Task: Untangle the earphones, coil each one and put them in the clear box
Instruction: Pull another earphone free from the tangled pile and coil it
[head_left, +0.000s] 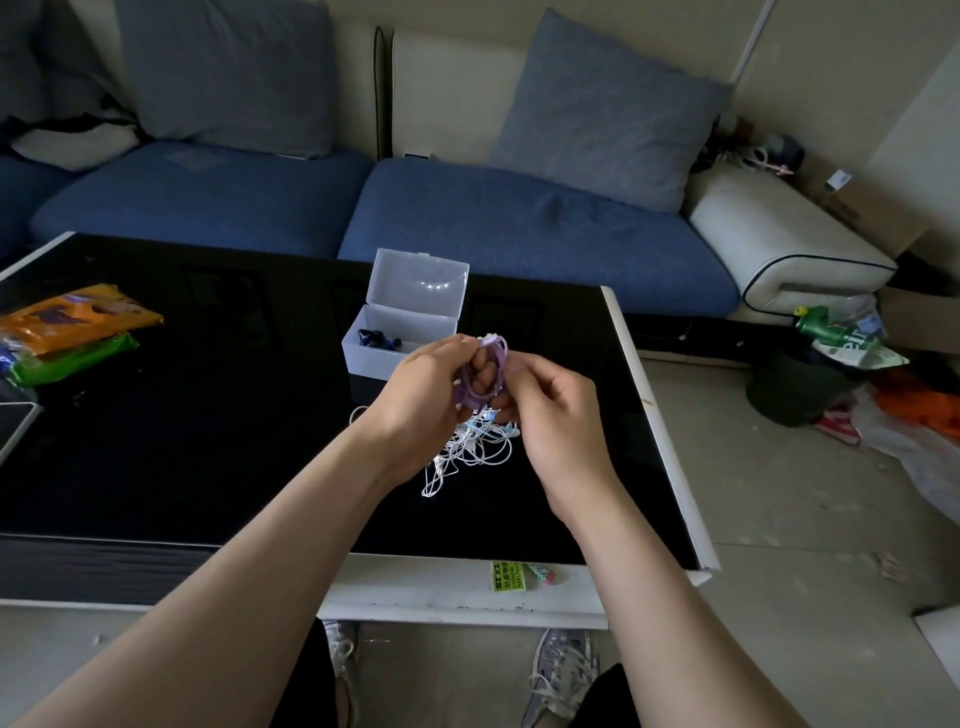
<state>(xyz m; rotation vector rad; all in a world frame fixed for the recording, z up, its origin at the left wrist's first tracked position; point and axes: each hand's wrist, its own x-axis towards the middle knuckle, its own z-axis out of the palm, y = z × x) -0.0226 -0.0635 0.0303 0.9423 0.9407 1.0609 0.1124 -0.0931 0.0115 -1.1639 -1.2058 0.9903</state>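
A purple earphone cable (497, 358), wound into a small coil, is held above the black table (208, 441). My left hand (426, 395) grips the coil from the left, fingers through the loops. My right hand (550, 415) pinches its right side. Under both hands a tangle of white earphones (470, 449) lies on the table. The clear box (400, 338) stands just behind my hands with its lid up; a dark blue earphone (378, 340) lies inside.
Orange and green snack packs (72, 327) lie at the table's left, with a tablet corner (15, 421) below them. A blue sofa (519, 228) runs behind the table. A dark bin (795, 387) and litter sit on the floor to the right.
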